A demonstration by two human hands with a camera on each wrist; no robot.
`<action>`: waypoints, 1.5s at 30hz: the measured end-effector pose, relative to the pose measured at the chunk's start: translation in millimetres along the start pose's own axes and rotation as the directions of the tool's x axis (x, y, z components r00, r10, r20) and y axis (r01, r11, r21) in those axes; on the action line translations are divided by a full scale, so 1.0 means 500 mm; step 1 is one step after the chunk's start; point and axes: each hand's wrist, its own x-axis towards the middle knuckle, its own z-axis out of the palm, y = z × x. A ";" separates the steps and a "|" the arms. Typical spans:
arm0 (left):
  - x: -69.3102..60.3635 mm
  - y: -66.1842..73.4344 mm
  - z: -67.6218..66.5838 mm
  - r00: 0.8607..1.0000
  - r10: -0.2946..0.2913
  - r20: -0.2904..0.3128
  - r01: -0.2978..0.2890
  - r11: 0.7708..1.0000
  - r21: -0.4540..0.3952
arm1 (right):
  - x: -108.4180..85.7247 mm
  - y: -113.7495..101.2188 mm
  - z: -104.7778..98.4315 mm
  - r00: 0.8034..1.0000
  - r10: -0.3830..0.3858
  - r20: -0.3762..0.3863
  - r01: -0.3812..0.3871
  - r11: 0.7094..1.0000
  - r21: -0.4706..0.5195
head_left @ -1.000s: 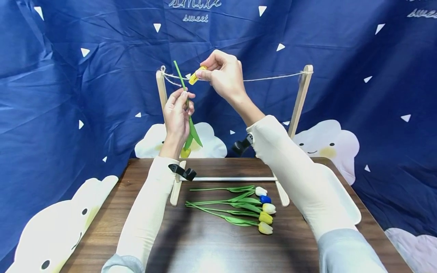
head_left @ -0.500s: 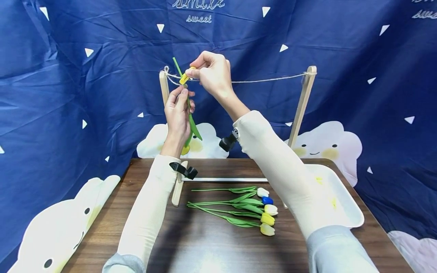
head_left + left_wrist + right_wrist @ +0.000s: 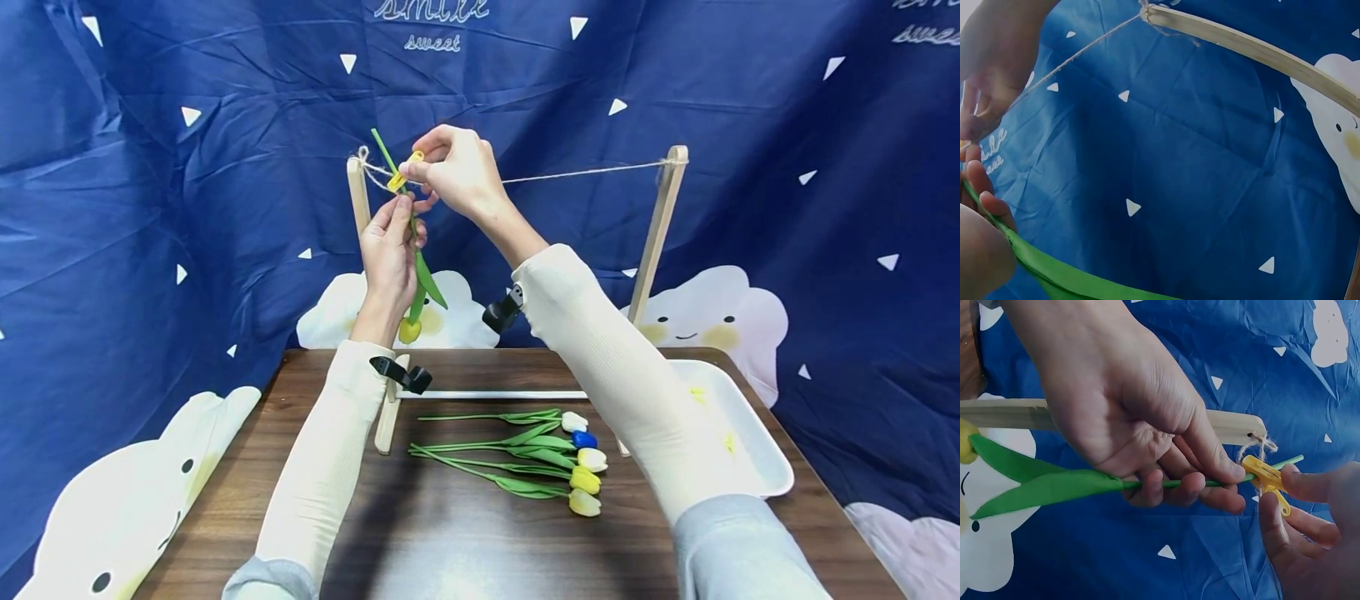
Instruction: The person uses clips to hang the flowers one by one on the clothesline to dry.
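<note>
Wears close-fitting cream sleeves [image 3: 318,467], lightly creased. Shows pale blue-grey outer sleeves [image 3: 738,546] toward seven and four o'clock in the head view. Carries a small, angular black device [image 3: 411,379] at the far end of each cream one.

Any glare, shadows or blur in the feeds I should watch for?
Head view: white glare low in frame on the dark brown wooden table, dark shadows either side; left wrist: dim, with pale haze over the bare right hand; right wrist: also dim, but the yellow plastic clip looks fairly sharp.
</note>
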 end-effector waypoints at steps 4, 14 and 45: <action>-0.002 -0.002 0.000 1.000 -0.018 -0.002 0.018 1.000 -0.003 | -0.004 0.006 -0.008 1.000 -0.030 0.000 0.030 0.999 0.013; -0.016 -0.005 -0.005 1.000 -0.019 0.015 0.017 0.989 0.147 | -0.027 0.023 -0.046 0.989 -0.120 -0.082 0.122 0.992 0.027; -0.187 -0.045 -0.110 0.910 0.189 0.369 -0.412 0.505 0.759 | -0.199 0.271 -0.249 0.987 -0.126 -0.098 0.098 0.964 -0.248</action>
